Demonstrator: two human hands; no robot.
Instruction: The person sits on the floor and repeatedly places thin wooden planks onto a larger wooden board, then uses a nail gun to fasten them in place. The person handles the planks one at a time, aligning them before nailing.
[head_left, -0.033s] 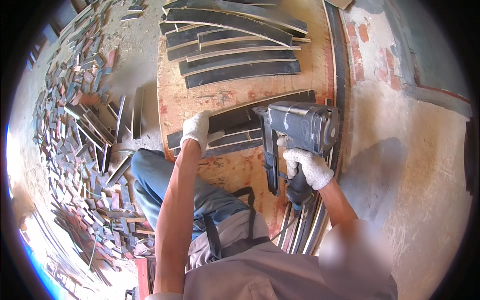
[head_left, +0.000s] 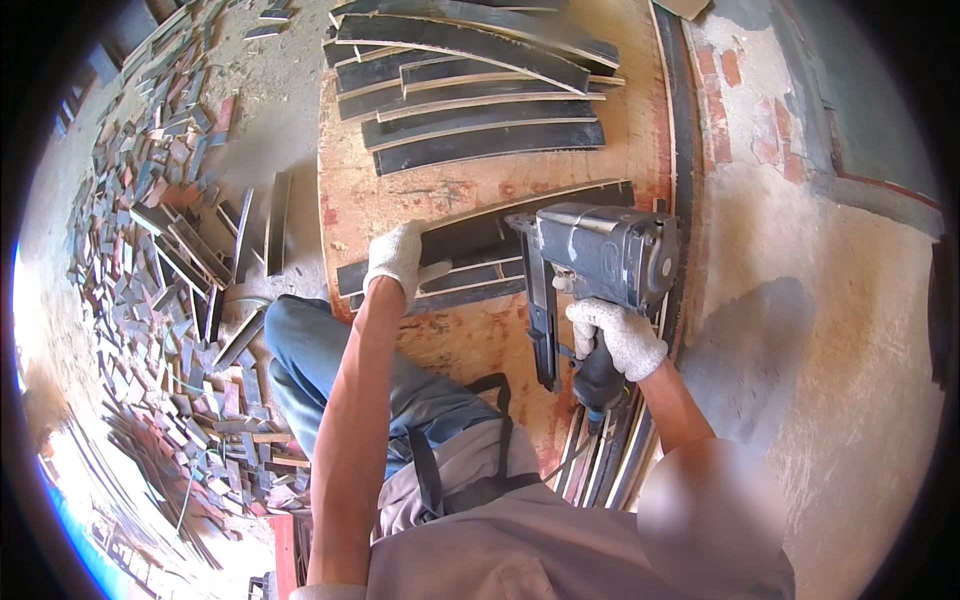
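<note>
My right hand (head_left: 620, 338), in a whitish knit glove, is closed round the handle of a dark grey pneumatic nail gun (head_left: 600, 250). The gun's nose rests at or just above the right part of a black curved wooden strip (head_left: 470, 235); exact contact is hard to tell. My left hand (head_left: 395, 262), gloved the same way, grips this strip near its left end, thumb along the near side. A second dark strip (head_left: 460, 293) lies close along the near side, with short pieces between the two. The palm side of my left hand is hidden.
Both strips lie on a stained plywood board (head_left: 480, 345). Several black curved strips (head_left: 490, 135) are piled at its far end. Long strips (head_left: 610, 455) run along the right, near a patchy wall (head_left: 745, 120). Many wood offcuts (head_left: 190, 330) cover the floor at left.
</note>
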